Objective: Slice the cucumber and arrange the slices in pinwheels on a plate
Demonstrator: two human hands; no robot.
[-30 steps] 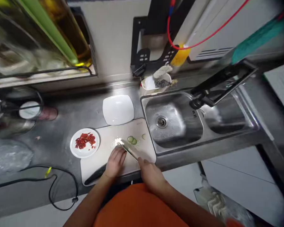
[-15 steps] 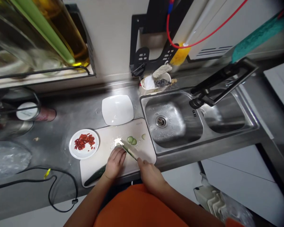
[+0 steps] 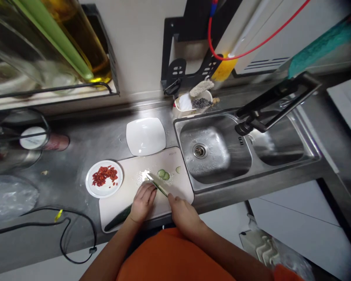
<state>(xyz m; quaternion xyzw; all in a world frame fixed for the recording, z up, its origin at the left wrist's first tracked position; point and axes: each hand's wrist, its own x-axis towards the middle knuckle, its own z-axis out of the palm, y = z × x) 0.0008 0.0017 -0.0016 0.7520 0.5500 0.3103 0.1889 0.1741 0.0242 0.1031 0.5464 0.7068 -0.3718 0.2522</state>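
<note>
A dark green cucumber [image 3: 118, 218] lies slantwise on the white cutting board [image 3: 125, 171], its middle covered by my left hand [image 3: 144, 201]. The fingers of that hand are curled over the cucumber near its cut end. My right hand [image 3: 183, 214] is closed round the handle of a knife [image 3: 157, 184], which is hidden in the fist. The blade points up and left, right beside my left fingertips at the cucumber's end. Several thin cucumber slices [image 3: 163, 174] lie right of the blade, with another piece [image 3: 178, 169] farther right. Wet drops shine on the board.
A round white plate of chopped red pieces [image 3: 104, 177] overlaps the board's left corner. Behind the board sits a square white plate [image 3: 146, 136]. To the right is a steel sink [image 3: 213, 150] with a black faucet [image 3: 269, 105]. A black cable [image 3: 76, 210] runs along the left counter.
The knife blade has shifted slightly and its flat side shows more. My right hand has moved a little to the left; my left hand stays on the cucumber.
</note>
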